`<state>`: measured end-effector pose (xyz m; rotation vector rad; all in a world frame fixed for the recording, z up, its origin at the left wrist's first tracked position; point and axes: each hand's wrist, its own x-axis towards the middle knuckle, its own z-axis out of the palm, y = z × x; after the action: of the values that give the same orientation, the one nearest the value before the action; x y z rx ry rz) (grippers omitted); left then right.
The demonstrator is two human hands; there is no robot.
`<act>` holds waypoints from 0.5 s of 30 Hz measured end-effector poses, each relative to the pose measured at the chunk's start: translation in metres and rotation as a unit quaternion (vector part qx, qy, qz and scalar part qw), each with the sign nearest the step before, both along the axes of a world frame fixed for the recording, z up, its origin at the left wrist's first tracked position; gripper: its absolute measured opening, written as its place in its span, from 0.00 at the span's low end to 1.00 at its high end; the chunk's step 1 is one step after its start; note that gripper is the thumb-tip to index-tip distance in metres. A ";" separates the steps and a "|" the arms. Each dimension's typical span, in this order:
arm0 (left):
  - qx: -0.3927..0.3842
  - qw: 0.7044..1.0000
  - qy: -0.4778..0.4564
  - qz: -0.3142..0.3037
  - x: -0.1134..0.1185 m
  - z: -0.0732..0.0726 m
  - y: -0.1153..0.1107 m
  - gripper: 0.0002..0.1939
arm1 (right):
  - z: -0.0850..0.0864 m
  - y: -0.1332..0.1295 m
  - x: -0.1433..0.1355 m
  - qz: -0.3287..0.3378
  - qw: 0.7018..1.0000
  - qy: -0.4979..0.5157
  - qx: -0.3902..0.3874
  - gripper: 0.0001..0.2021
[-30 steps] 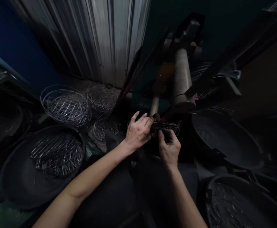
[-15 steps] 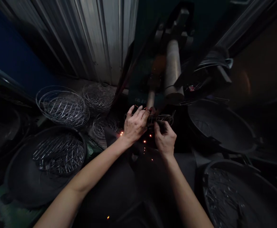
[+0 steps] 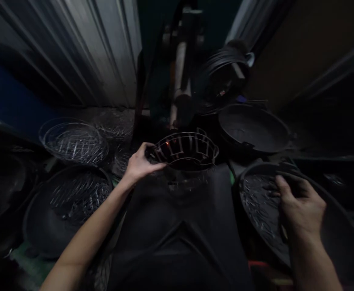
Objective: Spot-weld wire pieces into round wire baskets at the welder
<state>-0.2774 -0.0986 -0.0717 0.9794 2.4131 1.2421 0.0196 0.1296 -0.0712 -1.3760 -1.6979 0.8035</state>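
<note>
My left hand (image 3: 140, 163) grips the left side of a round wire basket (image 3: 191, 157), thumb along its near rim. The basket has thin rings joined by short wire uprights, and it sits under the tip of a metal electrode rod (image 3: 173, 115) on a dark machine. A small orange glow shows at the basket's far left edge. Out to the right, my right hand (image 3: 302, 208) hovers over a black basin (image 3: 336, 214) holding many small bent wire pieces (image 3: 257, 204). Its thumb and fingers are apart, the fingertips dark and blurred.
At left, a black pan (image 3: 40, 230) holds wire racks (image 3: 79, 194); behind it lie stacked wire baskets (image 3: 73, 141). Another black pan (image 3: 255, 125) stands at the back right, near coiled cables (image 3: 225, 60). A dark cloth (image 3: 177, 242) covers my lap. Corrugated metal (image 3: 104, 48) walls the back left.
My right hand has left the wire basket and moved right, over the basin. My left hand has shifted to the basket's left side. The basket is tilted into fuller view; flying sparks have gone.
</note>
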 end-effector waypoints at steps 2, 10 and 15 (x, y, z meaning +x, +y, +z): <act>0.027 0.987 -0.156 -0.022 0.007 -0.003 -0.012 0.30 | -0.003 0.004 0.023 0.002 1.000 -0.002 -0.003 0.16; -0.073 0.899 -0.431 -0.027 0.031 -0.039 -0.014 0.43 | -0.036 0.066 0.095 -0.033 0.988 -0.153 -0.021 0.21; -0.030 0.851 -0.524 0.029 0.027 -0.045 -0.018 0.51 | -0.041 0.139 0.053 0.016 0.967 -0.253 -0.005 0.16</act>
<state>-0.2501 -0.1167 -0.1167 0.0828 1.5722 1.2315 0.0729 0.2688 -0.1122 -1.6633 -2.1042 0.4983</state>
